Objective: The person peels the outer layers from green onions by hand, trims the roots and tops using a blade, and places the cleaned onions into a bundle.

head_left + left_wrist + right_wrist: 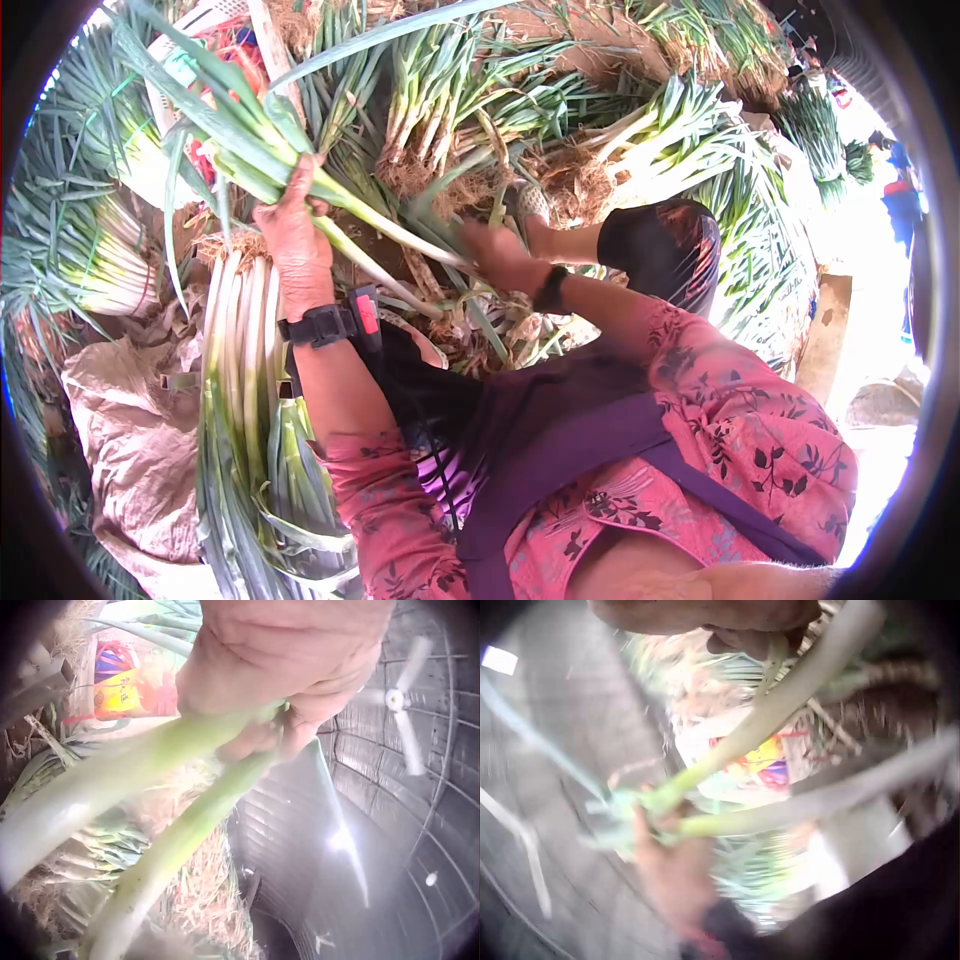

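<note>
Two long green onions [385,222] slant across the head view, their green leaves up left and pale stems down right. My left hand [300,240] grips them near the leaf bases; the left wrist view shows its fingers [300,724] curled round the stalks [187,832]. Blurred, my right hand [500,258] is beside the pale stem ends. In the right wrist view its curled fingers [742,641] pinch a thin leaf strip [774,664] alongside one stem [780,705], and my left hand [675,877] holds the other end.
Trimmed-looking long onions [235,370] lie beside my left forearm, next to crumpled sacking [140,430]. Rooted bundles [430,110] spread ahead, with more bundles [110,250] at left. Loose leaves and peelings [520,330] lie below my right hand. A shoe [530,205] stands among the bundles.
</note>
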`<action>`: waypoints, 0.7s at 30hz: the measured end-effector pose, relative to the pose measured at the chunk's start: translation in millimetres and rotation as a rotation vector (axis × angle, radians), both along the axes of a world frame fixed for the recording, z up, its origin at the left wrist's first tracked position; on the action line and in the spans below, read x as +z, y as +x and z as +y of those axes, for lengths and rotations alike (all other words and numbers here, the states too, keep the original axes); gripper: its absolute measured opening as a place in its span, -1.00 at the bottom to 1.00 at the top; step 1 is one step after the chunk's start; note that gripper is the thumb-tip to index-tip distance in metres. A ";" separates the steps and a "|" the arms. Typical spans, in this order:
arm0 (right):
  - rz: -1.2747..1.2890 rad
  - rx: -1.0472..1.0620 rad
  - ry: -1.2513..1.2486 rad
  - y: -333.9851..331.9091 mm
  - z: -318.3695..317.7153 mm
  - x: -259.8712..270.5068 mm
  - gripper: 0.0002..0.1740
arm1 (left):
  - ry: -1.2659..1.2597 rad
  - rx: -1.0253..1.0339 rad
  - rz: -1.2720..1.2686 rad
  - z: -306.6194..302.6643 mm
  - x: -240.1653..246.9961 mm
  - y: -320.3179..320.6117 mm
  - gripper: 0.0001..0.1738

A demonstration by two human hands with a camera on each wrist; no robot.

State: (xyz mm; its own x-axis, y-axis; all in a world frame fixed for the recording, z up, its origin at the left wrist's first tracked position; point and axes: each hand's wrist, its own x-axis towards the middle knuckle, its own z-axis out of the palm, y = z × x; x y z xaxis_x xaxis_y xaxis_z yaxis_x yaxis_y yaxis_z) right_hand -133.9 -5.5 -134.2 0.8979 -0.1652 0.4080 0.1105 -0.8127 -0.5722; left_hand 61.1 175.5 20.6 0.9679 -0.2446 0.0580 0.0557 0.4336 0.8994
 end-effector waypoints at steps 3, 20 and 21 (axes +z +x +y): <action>0.836 0.226 -0.353 -75.5 -33.9 -39.5 -0.93 | 0.011 0.076 0.034 14.1 7.6 5.1 -0.72; 0.122 0.340 0.700 65.8 52.8 114.1 -0.66 | -0.172 -0.292 0.210 -0.1 12.0 -20.2 -0.72; 0.123 0.342 0.704 61.9 50.6 121.3 -0.66 | -0.268 -0.336 0.203 1.4 12.4 -20.4 -0.73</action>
